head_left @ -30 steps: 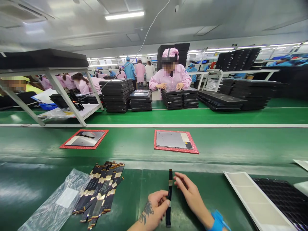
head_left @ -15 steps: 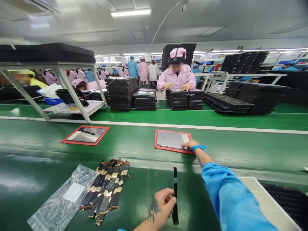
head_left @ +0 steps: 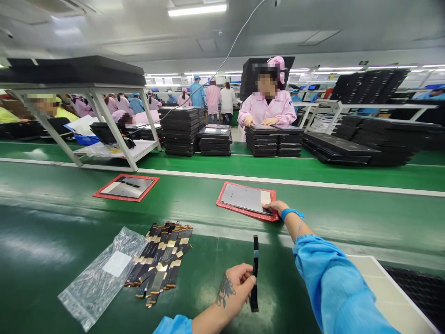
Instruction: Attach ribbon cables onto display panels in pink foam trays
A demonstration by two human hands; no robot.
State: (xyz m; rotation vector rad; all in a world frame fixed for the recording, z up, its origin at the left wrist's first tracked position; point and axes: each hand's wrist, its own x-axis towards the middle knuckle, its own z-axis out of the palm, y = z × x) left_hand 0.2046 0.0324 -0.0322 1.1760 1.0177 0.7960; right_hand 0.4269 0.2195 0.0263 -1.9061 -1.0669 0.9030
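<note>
In the head view, the left hand [head_left: 234,290] is pinched closed on a narrow black strip [head_left: 256,265], thumb and fingers together near its middle, with its ends above and below the grip. Left of that grip lies a heap of similar strips [head_left: 165,260], and beyond it a clear plastic bag [head_left: 92,283] touches the heap. Ahead and right of the grip, the right hand [head_left: 279,208] touches the near right corner of a grey panel [head_left: 241,195] on a red sheet [head_left: 273,195]; I cannot tell whether its hidden fingers close underneath. Farther ahead and left is another grey panel [head_left: 139,188] on red. Well ahead, a person in pink rests both hands on stacked black trays [head_left: 260,141].
</note>
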